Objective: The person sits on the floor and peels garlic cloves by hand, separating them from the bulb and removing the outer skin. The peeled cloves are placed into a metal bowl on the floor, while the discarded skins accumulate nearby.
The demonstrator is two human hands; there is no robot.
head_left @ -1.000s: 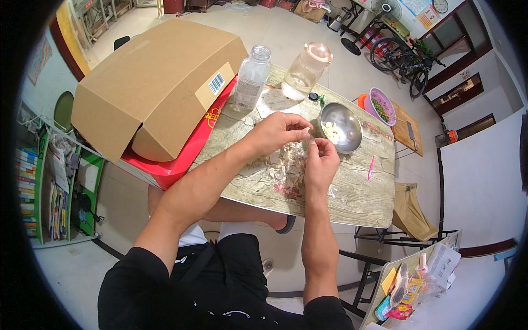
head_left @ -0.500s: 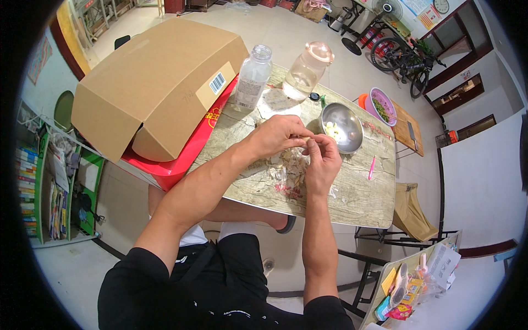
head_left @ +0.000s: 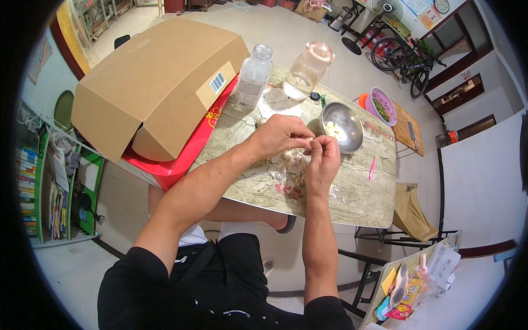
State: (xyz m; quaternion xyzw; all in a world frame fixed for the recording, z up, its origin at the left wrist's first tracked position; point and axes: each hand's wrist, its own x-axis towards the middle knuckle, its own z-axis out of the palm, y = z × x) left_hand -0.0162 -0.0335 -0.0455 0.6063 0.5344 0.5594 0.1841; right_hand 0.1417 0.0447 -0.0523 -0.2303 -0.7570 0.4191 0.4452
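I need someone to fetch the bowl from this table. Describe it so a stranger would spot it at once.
Start at the long wood-grain table and pass the big brown cardboard box towards the far end. Just beyond the person's right hand sits the round shiny steel bowl, holding a few pale pieces. It is the only metal thing there; the neighbouring bottles are clear plastic.

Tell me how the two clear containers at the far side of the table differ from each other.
The bottle is slim and stands upright with a small clear cap; the jug is wider, looks tilted in this view, and has a broad pink lid. The bottle stands beside the red tray; the jug is nearer the metal bowl. Both are see-through, closed and untouched by the hands.
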